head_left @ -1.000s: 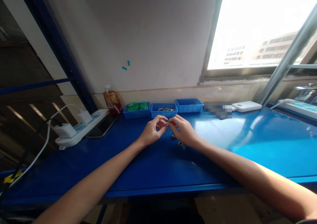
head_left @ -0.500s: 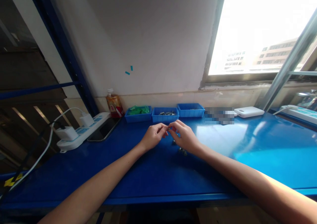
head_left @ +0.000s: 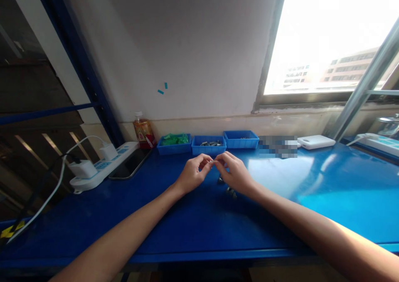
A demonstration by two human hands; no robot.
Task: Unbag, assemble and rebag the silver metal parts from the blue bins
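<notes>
Above the blue table, my left hand [head_left: 193,173] and my right hand [head_left: 233,172] meet at the fingertips. Both are closed in a pinch. A tiny light-coloured piece [head_left: 212,161] shows between the fingertips, too small to name. Just below my right hand, several small metal parts [head_left: 231,192] lie on the table, partly in its shadow. Behind the hands stands a blue bin [head_left: 208,150] with small metal pieces in it. To its left, another blue bin [head_left: 174,149] holds green plastic-looking material. A third blue bin [head_left: 241,143] with a few small pieces stands to the right.
On the left lie a white power strip [head_left: 102,165] with plugs and a dark phone [head_left: 129,165]. A drink bottle [head_left: 144,132] stands near the wall. At the back right is a white flat device [head_left: 316,142]. The blue table [head_left: 174,232] has a raised front edge.
The hands stay together at nearly the same spot, with the fingers slightly shifted. The small piece between the fingertips shows lighter now. The view has moved very slightly.
</notes>
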